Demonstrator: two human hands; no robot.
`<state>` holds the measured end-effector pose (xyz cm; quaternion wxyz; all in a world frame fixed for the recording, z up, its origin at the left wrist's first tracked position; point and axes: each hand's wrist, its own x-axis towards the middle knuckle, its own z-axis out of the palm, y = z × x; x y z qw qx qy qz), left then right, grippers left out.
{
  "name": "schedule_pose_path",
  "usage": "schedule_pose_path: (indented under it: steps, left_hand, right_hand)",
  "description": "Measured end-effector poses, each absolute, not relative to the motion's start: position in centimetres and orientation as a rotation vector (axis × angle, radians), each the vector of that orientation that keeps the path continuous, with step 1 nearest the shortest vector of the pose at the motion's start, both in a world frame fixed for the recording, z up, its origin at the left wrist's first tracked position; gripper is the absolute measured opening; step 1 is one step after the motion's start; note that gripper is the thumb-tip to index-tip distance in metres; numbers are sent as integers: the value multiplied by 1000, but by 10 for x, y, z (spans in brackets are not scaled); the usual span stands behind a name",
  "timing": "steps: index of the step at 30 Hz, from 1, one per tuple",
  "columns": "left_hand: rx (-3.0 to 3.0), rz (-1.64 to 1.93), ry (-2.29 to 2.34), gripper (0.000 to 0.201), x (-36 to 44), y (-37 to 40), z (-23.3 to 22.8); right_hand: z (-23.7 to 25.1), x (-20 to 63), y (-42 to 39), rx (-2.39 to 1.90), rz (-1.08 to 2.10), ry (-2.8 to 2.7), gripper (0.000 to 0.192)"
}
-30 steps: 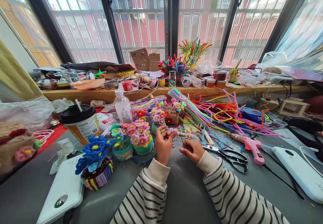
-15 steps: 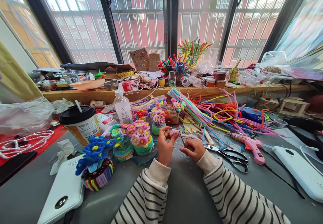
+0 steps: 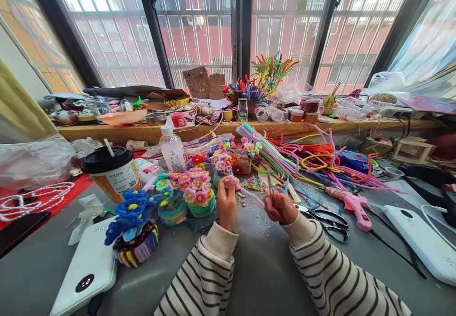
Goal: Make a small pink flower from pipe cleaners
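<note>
I count two white plastic power banks [image 3: 85, 259], left and right; one striped fuzzy pot [image 3: 142, 244] of blue flowers between. Left hand [image 3: 228, 206] pinched closed on pink fuzzy flower [image 3: 232, 181], over smooth grey counter [image 3: 261, 278]; right hand [image 3: 283, 206] curled closed round slim metal tool [image 3: 270, 183]. Barred windows [image 3: 197, 26] behind.

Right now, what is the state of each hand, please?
Left hand: closed, holding a pink, fuzzy pipe-cleaner piece with a trailing strand.
Right hand: closed, holding a thin, pointed, metallic-looking tool; whether it also holds the strand's end cannot be told.
</note>
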<state>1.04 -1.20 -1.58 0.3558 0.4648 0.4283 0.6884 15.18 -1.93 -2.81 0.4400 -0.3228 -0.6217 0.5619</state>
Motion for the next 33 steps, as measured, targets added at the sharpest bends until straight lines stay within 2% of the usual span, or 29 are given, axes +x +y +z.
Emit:
schedule_pose_path:
  steps: [3,5,14,26,33]
  left_hand:
    - [1183,1694,1061,24,11,-13,-14]
    - [1181,1668,1053,25,12,-15,-13]
    - [1235,1569,990,19,14,-17,-15]
    - [1174,1556,984,21,16,-18,-14]
    - [1172,1581,984,20,16,-18,-12]
  right_hand:
    - [-28,153,-16,-745,1624,-1423,56]
    - [-32,149,-16,-788,1645,-1461,57]
    - [-49,134,-24,-953,1120,-1912,52]
    - [-39,138,-24,-1004,949,-2021,49]
    - [-41,140,-21,-999,970,-1853,41]
